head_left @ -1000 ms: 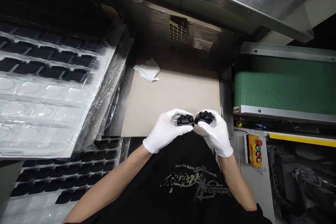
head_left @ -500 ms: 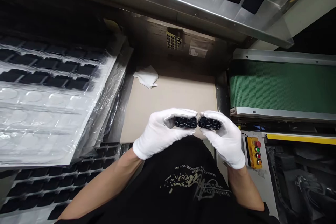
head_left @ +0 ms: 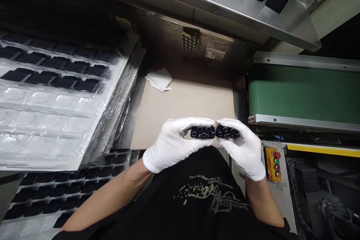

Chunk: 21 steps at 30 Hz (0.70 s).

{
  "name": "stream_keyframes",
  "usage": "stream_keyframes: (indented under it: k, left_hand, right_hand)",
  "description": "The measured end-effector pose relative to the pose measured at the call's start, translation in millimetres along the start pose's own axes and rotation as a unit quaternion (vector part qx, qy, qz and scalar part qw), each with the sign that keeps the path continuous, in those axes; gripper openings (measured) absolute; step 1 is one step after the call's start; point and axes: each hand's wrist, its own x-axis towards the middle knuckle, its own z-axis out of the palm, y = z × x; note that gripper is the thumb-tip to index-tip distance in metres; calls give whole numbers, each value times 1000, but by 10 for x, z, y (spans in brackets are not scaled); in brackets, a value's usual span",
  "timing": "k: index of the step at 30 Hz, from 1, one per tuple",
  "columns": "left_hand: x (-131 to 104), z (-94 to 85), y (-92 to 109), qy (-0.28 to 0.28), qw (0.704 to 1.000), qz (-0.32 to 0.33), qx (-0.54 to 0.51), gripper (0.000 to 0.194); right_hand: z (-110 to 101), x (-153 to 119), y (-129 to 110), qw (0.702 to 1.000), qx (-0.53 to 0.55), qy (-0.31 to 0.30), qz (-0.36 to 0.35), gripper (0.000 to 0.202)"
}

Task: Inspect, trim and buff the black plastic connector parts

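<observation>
Both hands wear white gloves and are raised in front of the chest, over the near edge of a beige board [head_left: 185,105]. My left hand [head_left: 174,142] is closed around a black part [head_left: 202,132] with several round holes on the side facing up. A similar black part [head_left: 227,132] is gripped between the thumb and fingers of my right hand [head_left: 243,148]. The two parts lie end to end, touching or nearly so. Gloves cover most of their sides. A crumpled white cloth [head_left: 159,79] rests at the board's far left corner.
Stacked clear trays [head_left: 53,120] with black pieces stand at the left, more trays [head_left: 64,191] below them. A metal shelf [head_left: 225,9] holding black parts crosses the top. At the right are a green conveyor [head_left: 303,92] and a yellow button box [head_left: 273,164].
The view has shifted slightly, so the surroundings sit a little differently in the picture. Both hands keep their grips, and the two black parts remain end to end.
</observation>
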Motion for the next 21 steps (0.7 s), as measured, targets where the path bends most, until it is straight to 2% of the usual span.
stream_keyframes:
  k: [9, 15, 21]
  left_hand:
    - [-30, -24, -33, -8, 1000, 21, 15, 33]
    - [-27, -19, -11, -6, 999, 25, 38, 25]
    - [-69, 22, -37, 1, 998, 38, 40, 20]
  right_hand:
    - [-4, 16, -6, 1000, -23, -8, -6, 39]
    - [2, 23, -3, 999, -36, -10, -14, 36]
    - [9, 3, 18, 995, 34, 21, 87, 34]
